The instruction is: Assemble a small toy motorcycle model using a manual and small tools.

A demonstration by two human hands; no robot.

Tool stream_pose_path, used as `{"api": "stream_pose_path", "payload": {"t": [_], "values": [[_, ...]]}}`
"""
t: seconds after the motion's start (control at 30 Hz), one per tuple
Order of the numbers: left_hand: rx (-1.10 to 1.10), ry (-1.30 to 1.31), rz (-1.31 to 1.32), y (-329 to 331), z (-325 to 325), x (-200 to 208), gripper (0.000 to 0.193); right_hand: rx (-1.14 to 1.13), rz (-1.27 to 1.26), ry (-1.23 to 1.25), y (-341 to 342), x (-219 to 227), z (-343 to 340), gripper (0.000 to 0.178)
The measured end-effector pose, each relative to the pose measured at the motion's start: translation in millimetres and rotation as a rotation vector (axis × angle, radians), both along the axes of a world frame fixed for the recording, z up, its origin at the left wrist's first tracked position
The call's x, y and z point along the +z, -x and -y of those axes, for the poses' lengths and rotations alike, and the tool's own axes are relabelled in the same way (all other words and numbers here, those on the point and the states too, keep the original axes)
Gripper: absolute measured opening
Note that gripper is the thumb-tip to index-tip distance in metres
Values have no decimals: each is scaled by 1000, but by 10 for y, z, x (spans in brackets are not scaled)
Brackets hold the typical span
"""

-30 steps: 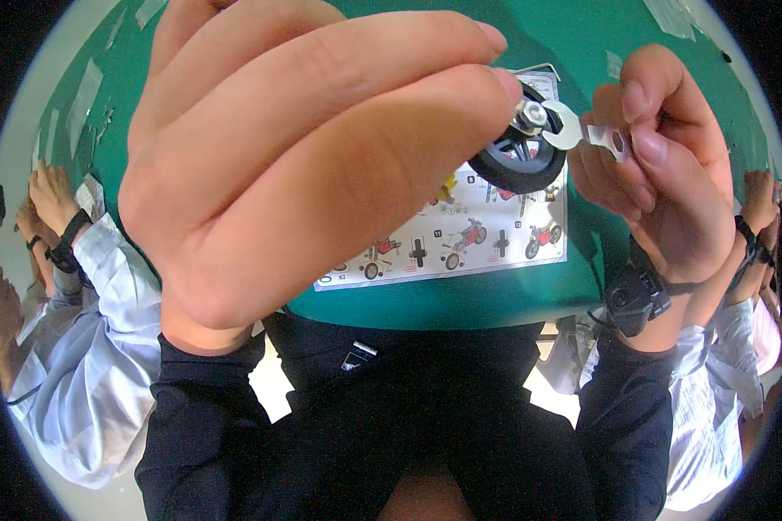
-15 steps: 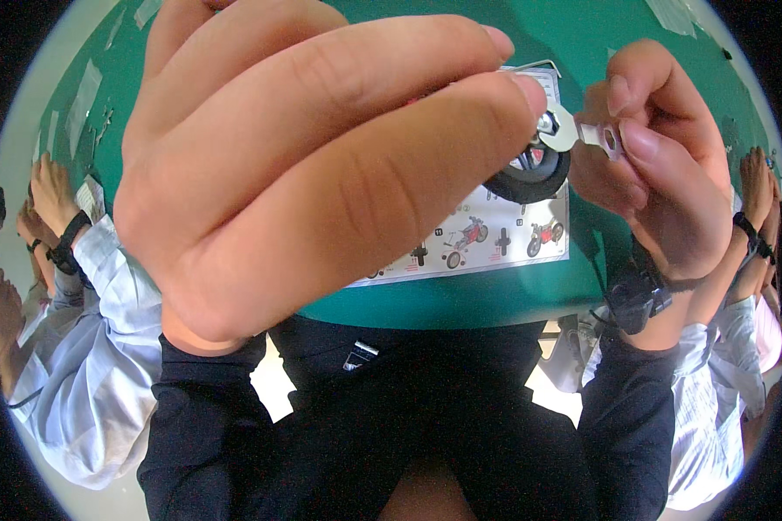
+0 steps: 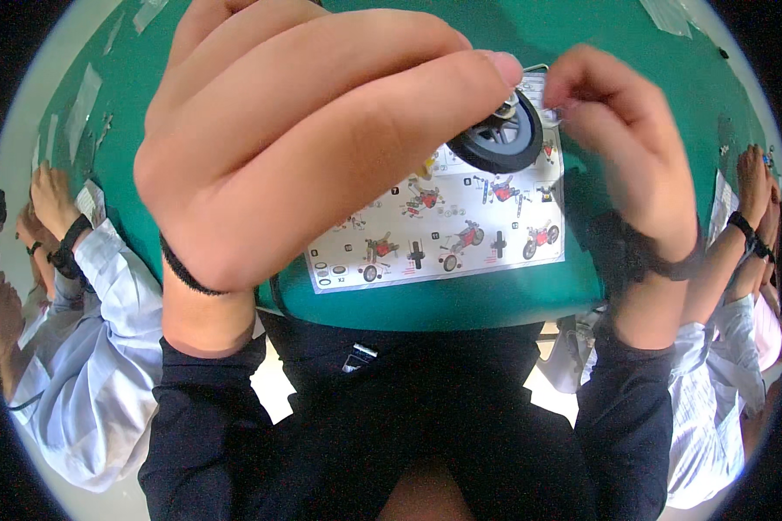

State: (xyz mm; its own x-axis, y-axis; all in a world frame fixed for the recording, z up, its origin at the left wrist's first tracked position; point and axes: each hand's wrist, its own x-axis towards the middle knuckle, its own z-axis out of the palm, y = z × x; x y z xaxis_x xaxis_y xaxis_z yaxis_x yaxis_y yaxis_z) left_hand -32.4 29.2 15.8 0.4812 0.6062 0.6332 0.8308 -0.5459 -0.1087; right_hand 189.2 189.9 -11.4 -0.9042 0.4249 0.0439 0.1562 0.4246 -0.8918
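Note:
My left hand (image 3: 321, 130) is large in the foreground, its fingers closed on a small model motorcycle mostly hidden behind them. Its wheel (image 3: 500, 139), with a black tyre and grey spokes, shows below the fingertips. A nut or bolt head (image 3: 506, 108) sits near the thumb tip, and a bit of yellow (image 3: 427, 167) peeks out under the hand. To the right of the wheel, my right hand (image 3: 621, 135) is pinched and slightly blurred. Between its fingertips is a small flat metal spanner (image 3: 551, 115), of which only a glint shows.
A printed instruction sheet (image 3: 443, 260) with motorcycle drawings lies on the green table (image 3: 582, 286) beneath my hands. Clear plastic bags (image 3: 84, 100) lie at the far left. Other people's hands (image 3: 54, 195) rest at the table on both sides.
My right hand has moved left, and the spanner has turned mostly out of sight. My left hand has shifted slightly, and the wheel now shows more fully, up and to the left.

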Motion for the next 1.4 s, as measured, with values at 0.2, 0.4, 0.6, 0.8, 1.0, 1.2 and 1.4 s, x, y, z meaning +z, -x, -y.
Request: {"api": "stream_pose_path", "payload": {"t": [0.2, 0.4, 0.6, 0.8, 1.0, 1.2, 1.4], "values": [[84, 55, 109, -115, -18, 3, 47, 200, 252, -276, -16, 35, 3, 18], [143, 77, 251, -111, -17, -36, 41, 12, 217, -506, -119, 77, -207, 23], [232, 289, 626, -101, 100, -117, 34, -41, 33, -719, 144, -78, -239, 18], [265, 360, 994, -121, 145, -164, 34, 39, 98, -724, 267, -223, -293, 12], [110, 434, 1260, -82, 85, -212, 34, -111, 37, -755, 291, -165, -246, 10], [184, 444, 1271, -108, 107, -242, 34, -312, -263, -300, 296, -39, 75, 14], [279, 101, 631, -41, 78, -231, 31, -206, -355, -522, 229, 81, 430, 16]]}}
